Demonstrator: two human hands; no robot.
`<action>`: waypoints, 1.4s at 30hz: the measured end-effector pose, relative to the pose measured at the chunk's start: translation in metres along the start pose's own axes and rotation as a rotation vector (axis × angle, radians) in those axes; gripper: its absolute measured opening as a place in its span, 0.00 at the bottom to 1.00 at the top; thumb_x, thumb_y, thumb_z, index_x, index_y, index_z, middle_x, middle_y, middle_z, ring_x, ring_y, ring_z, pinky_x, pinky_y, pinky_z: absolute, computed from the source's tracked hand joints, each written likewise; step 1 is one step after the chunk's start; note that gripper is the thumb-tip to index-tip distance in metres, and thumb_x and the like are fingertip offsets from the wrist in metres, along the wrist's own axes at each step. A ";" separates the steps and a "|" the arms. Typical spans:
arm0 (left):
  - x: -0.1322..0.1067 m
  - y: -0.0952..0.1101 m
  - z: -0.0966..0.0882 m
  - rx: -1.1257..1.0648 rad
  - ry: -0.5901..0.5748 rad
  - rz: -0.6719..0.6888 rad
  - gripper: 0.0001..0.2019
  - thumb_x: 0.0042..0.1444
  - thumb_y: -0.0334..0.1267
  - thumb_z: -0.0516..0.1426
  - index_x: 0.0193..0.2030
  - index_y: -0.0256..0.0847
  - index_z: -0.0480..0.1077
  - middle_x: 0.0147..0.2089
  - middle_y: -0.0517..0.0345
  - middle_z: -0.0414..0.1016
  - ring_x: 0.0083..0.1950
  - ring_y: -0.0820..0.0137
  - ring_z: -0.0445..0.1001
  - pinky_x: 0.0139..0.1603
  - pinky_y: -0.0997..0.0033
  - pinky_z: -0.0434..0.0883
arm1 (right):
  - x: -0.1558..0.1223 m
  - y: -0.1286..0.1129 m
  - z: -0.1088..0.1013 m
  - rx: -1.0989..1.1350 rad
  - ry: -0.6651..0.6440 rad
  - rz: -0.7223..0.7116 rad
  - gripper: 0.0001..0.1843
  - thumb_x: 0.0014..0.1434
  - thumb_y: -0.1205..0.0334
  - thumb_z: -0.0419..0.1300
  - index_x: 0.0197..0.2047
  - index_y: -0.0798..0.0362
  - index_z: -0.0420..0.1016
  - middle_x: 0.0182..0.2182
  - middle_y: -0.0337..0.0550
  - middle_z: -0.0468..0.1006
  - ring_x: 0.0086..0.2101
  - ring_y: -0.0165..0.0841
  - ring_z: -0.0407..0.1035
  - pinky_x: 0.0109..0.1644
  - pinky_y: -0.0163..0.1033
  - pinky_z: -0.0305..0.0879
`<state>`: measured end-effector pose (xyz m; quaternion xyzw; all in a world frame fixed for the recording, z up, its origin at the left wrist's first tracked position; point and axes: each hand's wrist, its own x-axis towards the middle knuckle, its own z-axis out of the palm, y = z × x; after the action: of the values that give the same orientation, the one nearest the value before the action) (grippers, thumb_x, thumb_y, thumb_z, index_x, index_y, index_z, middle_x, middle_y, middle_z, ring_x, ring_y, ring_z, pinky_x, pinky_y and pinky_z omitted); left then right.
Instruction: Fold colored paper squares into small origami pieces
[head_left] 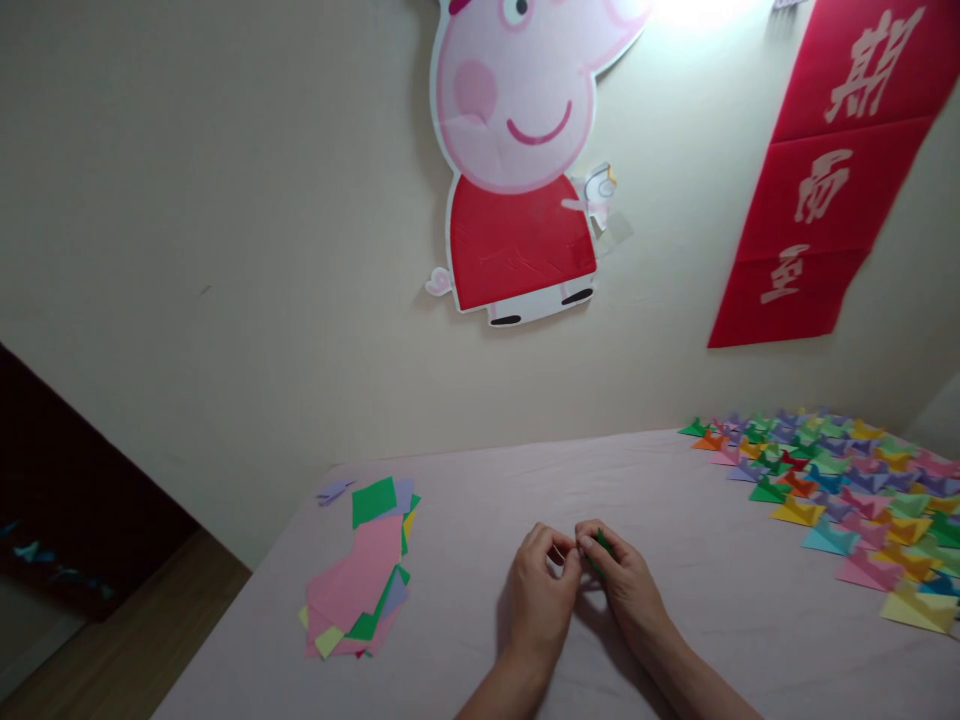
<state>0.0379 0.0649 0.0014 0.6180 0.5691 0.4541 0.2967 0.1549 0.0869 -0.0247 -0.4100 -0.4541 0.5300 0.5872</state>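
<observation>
Both my hands meet low in the middle of a pink-covered table (465,640). My left hand (541,590) and my right hand (626,585) have their fingers curled together and pinch a small folded piece of green paper (602,543) between them. Only a sliver of the green paper shows between the fingertips; the rest is hidden by my fingers.
A loose stack of flat coloured paper squares (364,580), mostly pink and green, lies to the left of my hands. Several folded paper shapes (847,500) in many colours cover the table's far right. A cartoon pig cut-out (517,160) and a red banner (832,170) hang on the wall.
</observation>
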 end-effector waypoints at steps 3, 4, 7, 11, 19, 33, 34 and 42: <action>-0.001 0.000 0.004 -0.014 -0.005 0.003 0.03 0.57 0.33 0.57 0.34 0.42 0.73 0.36 0.60 0.74 0.37 0.69 0.70 0.40 0.71 0.64 | 0.000 0.001 0.000 0.029 -0.003 0.024 0.19 0.49 0.44 0.68 0.27 0.51 0.72 0.25 0.36 0.66 0.29 0.33 0.62 0.34 0.36 0.63; -0.001 0.000 0.005 -0.016 -0.003 0.005 0.04 0.57 0.33 0.57 0.34 0.42 0.73 0.36 0.60 0.74 0.38 0.68 0.70 0.40 0.71 0.64 | 0.000 0.001 0.000 0.035 -0.004 0.030 0.19 0.50 0.45 0.68 0.28 0.51 0.72 0.26 0.36 0.67 0.30 0.33 0.63 0.35 0.36 0.63; 0.001 -0.001 0.005 -0.014 0.011 0.015 0.06 0.58 0.34 0.56 0.31 0.42 0.71 0.34 0.60 0.73 0.37 0.68 0.70 0.41 0.70 0.63 | 0.000 0.000 0.000 0.040 -0.009 0.041 0.18 0.50 0.46 0.69 0.28 0.52 0.73 0.26 0.36 0.68 0.31 0.33 0.63 0.35 0.35 0.62; 0.004 -0.003 0.000 0.004 0.027 0.035 0.07 0.57 0.34 0.57 0.28 0.43 0.70 0.32 0.60 0.73 0.37 0.67 0.69 0.42 0.68 0.62 | -0.001 0.000 -0.001 0.033 -0.017 0.055 0.18 0.48 0.46 0.69 0.28 0.53 0.75 0.26 0.37 0.70 0.30 0.34 0.63 0.35 0.36 0.61; 0.003 -0.002 -0.005 0.036 0.010 0.027 0.08 0.57 0.35 0.57 0.27 0.43 0.69 0.31 0.61 0.73 0.35 0.67 0.69 0.41 0.68 0.61 | -0.002 -0.002 0.002 0.025 -0.018 0.075 0.20 0.47 0.44 0.70 0.26 0.52 0.72 0.23 0.35 0.66 0.26 0.31 0.59 0.31 0.34 0.57; 0.002 -0.001 -0.005 0.023 -0.013 -0.005 0.07 0.56 0.35 0.55 0.27 0.43 0.67 0.32 0.60 0.72 0.37 0.65 0.67 0.42 0.67 0.60 | -0.001 -0.001 0.002 -0.019 -0.023 0.032 0.21 0.46 0.43 0.69 0.26 0.52 0.72 0.24 0.36 0.68 0.29 0.33 0.62 0.34 0.36 0.60; 0.002 -0.001 -0.006 0.013 -0.016 -0.012 0.07 0.56 0.35 0.56 0.27 0.43 0.67 0.31 0.60 0.72 0.37 0.65 0.67 0.42 0.67 0.60 | -0.002 -0.001 0.002 -0.023 -0.031 0.034 0.21 0.46 0.43 0.70 0.26 0.52 0.72 0.24 0.36 0.68 0.29 0.33 0.62 0.33 0.35 0.60; 0.004 -0.014 0.000 -0.233 -0.094 -0.121 0.09 0.55 0.44 0.56 0.28 0.42 0.69 0.29 0.59 0.71 0.32 0.68 0.67 0.35 0.69 0.61 | -0.001 -0.002 0.001 -0.019 -0.043 0.043 0.19 0.49 0.42 0.68 0.30 0.50 0.75 0.25 0.37 0.72 0.28 0.33 0.65 0.33 0.36 0.63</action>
<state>0.0311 0.0715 -0.0099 0.5646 0.5342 0.4688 0.4196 0.1547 0.0859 -0.0224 -0.4137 -0.4630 0.5467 0.5618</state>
